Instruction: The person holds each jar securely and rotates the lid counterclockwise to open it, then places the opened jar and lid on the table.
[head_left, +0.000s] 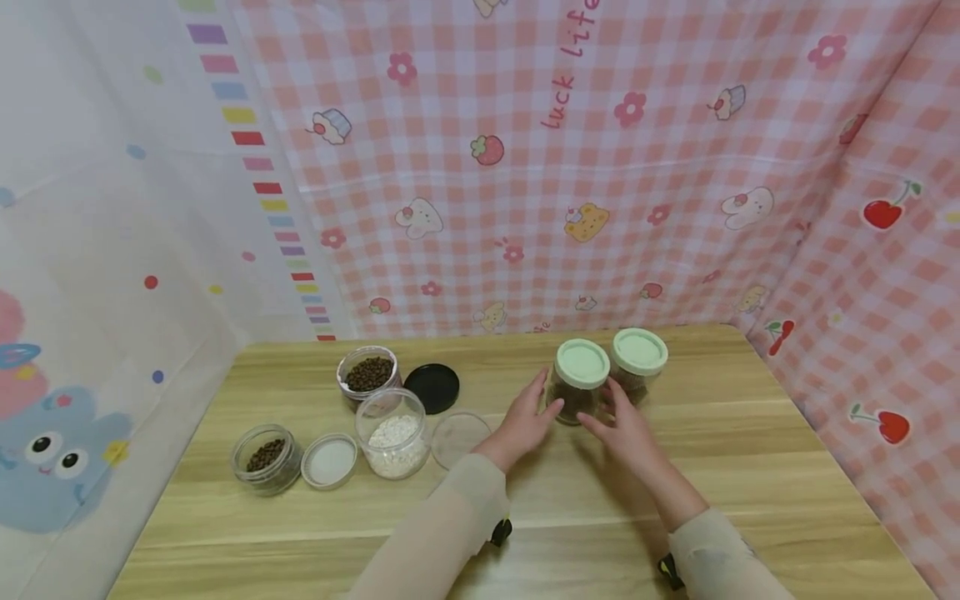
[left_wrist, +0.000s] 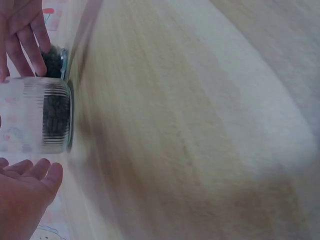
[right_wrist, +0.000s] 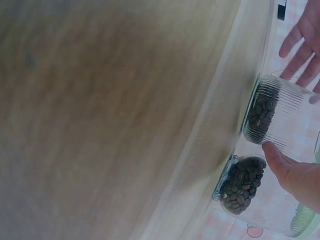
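Note:
A ridged clear jar [head_left: 572,398] with a pale green lid [head_left: 582,363] stands at the right of the table, dark beans in its lower part. My left hand [head_left: 525,423] is at its left side with fingers extended; in the left wrist view a gap shows between those fingers [left_wrist: 52,175] and the glass. On the other side is my right hand [head_left: 624,432], fingers spread, a fingertip right at the jar's wall in the right wrist view. Just behind and to the right stands a second green-lidded jar [head_left: 639,352], also holding dark beans [right_wrist: 242,186].
At the left are three uncovered clear containers: a small jar of brown pellets [head_left: 267,460], a back jar of similar pellets [head_left: 370,375] and a jar of white flakes [head_left: 396,435]. A white lid [head_left: 329,462], black lid [head_left: 432,387] and clear lid [head_left: 461,440] lie among them. Patterned cloth [head_left: 525,183] hangs behind.

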